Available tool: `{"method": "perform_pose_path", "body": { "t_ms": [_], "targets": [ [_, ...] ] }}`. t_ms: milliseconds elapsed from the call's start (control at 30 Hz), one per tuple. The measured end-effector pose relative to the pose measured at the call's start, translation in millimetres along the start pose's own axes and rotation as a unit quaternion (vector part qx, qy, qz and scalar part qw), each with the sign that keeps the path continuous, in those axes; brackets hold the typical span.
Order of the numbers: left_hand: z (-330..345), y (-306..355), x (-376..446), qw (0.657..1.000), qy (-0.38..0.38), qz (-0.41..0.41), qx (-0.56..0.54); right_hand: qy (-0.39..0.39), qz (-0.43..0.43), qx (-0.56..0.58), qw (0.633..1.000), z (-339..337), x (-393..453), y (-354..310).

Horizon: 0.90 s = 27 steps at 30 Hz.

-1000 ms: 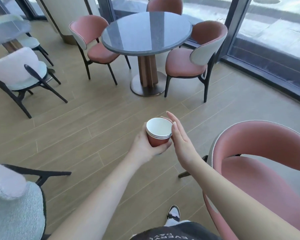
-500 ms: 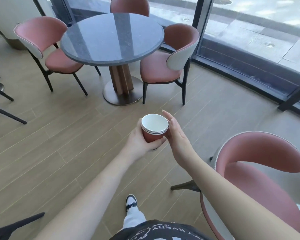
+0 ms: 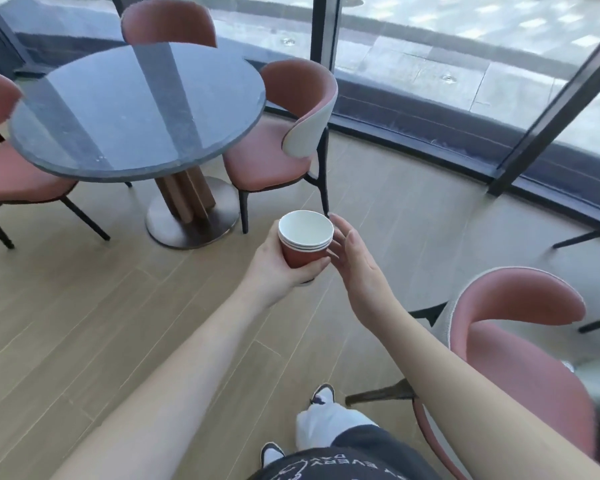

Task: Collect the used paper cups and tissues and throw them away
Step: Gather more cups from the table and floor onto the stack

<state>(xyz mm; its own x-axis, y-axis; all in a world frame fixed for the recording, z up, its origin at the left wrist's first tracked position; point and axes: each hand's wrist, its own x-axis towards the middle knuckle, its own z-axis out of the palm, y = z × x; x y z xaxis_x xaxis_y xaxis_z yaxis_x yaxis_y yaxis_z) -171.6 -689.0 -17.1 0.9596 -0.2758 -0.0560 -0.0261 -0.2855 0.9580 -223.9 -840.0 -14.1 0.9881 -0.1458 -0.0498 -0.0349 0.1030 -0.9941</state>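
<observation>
3 rims show at the top of the stack of paper cups (image 3: 305, 239), nested one inside another and held upright in front of the person, mouth up, with the long axis close to vertical. The left hand (image 3: 280, 268) wraps the red wall from the left and below, thumb across the near side and fingers curled round the far side, so the stack sits clamped in that grip with the rims standing above the fingers. The right hand (image 3: 355, 259) is just beside the stack on its right, fingers straight and relaxed, holding nothing; its fingertips look to touch or nearly touch the wall below the rims, though contact cannot be made out. Of the 2 hands the left carries the load alone. No bin and no tissues show in this view, so the coming move is probably a carry, with the stack kept level. Beyond the hands stand a round table (image 3: 84, 168), its top bare of cups, and a pink chair (image 3: 274, 161); another pink chair (image 3: 520, 341) is close on the right.
</observation>
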Motion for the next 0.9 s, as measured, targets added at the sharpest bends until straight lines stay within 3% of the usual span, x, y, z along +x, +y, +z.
{"method": "perform_pose_path", "body": {
  "t_ms": [233,600,900],
  "targets": [
    [26,8,108,0.998,-0.053,0.015,0.032,0.086,-0.014,0.020,0.996,-57,77,2],
    [114,72,265,0.984,-0.165,0.062,0.024,0.174,-0.017,0.031,0.984,-157,194,-32],
    [185,100,392,0.959,-0.266,0.094,0.034,0.251,-0.028,-0.017,0.968,-223,282,-46]
  ]
}}
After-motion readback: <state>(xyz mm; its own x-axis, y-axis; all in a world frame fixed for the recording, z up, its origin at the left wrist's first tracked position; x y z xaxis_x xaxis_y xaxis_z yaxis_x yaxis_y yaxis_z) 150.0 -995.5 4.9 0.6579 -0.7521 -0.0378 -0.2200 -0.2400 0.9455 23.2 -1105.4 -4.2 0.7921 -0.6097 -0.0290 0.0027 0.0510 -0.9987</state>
